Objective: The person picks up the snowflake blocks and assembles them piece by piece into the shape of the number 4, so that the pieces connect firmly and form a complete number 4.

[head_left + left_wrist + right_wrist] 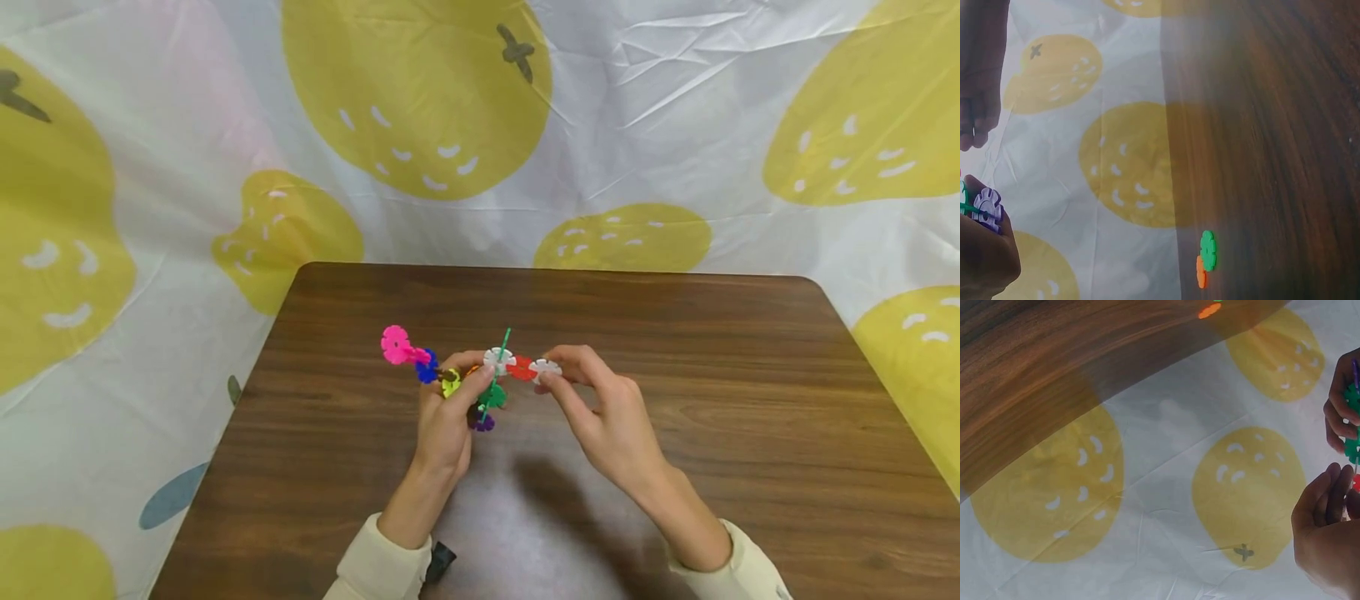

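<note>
My left hand holds a joined cluster of flat notched plastic discs. From it a pink disc and a blue disc reach out to the left, beside a yellow-green disc. Green discs and a purple disc sit lower down. The left thumb presses on a white disc, which is joined to a red disc. At the right end, my right hand pinches another white disc between thumb and fingers. The left palm hides part of the cluster.
A brown wooden table lies beneath both hands. Behind it hangs a white cloth with yellow fruit prints. A green disc and an orange disc appear near the table edge in the left wrist view.
</note>
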`<action>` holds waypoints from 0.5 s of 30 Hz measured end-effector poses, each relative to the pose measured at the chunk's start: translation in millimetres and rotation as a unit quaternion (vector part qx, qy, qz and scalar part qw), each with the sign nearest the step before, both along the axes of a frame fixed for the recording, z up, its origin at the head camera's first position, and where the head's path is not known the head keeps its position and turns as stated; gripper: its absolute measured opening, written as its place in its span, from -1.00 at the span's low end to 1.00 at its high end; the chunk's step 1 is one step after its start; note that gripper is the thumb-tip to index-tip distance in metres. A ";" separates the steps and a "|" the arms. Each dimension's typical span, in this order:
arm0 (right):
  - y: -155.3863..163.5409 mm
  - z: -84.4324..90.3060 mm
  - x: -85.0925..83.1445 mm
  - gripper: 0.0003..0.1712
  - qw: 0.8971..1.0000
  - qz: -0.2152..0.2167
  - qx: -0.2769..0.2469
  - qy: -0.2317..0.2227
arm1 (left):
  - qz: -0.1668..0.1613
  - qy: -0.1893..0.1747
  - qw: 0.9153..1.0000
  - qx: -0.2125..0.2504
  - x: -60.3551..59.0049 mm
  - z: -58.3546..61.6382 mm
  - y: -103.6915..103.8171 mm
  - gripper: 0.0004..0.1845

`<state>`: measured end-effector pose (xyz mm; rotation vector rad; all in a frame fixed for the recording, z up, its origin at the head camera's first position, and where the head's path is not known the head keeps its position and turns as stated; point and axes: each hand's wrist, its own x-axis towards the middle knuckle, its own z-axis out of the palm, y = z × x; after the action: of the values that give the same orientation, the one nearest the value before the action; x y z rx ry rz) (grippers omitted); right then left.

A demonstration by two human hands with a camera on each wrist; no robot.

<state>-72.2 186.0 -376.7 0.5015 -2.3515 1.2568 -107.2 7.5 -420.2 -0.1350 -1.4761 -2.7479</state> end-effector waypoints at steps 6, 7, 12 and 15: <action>0.2 2.1 -1.3 -0.70 1.000 0.000 0.011 -0.018 | 0.013 -0.003 1.000 0.002 0.5 2.3 -3.4 -0.77; 0.3 2.4 -1.4 -0.69 1.000 0.001 0.014 -0.019 | 0.016 -0.003 1.000 0.003 0.5 2.5 -4.0 -0.77; 1.7 4.3 -1.8 -0.70 0.999 0.002 0.025 -0.020 | 0.027 -0.003 1.000 0.007 0.9 3.2 -6.5 -0.76; 3.7 5.4 -1.5 -0.72 0.999 0.001 0.020 -0.029 | 0.029 -0.002 1.000 0.006 2.1 3.7 -7.1 -0.76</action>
<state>-73.7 189.8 -371.3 0.4873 -2.4284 1.2426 -105.1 0.5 -416.6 -0.0855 -1.4413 -2.7125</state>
